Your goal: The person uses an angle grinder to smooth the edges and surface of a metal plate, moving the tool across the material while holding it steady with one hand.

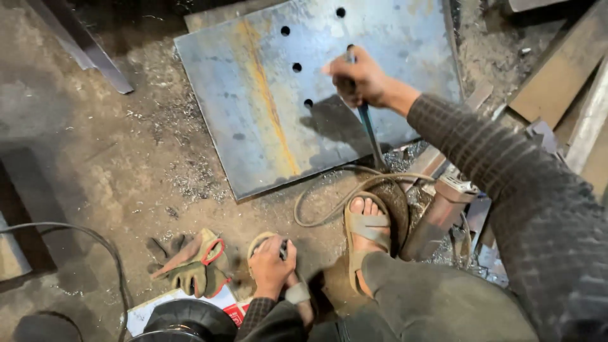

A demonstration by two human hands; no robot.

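Lots of clutter lying around from where I'm watching. A pair of worn work gloves (193, 266) is sitting crumpled on the dirt floor (95, 158), right beside a sandalled foot (367, 237). Metal shavings (190, 180) are spreading out near them — more are piling up by the angle grinder (443, 212), which is leaning just beside the foot. A pale cable (329, 190) is looping nearby. Scrap metal strips (570, 69) are stacking up at the far edge — pretty messy.

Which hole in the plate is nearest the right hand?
The top hole, right of the other three on the plate; it sits just above the right hand.
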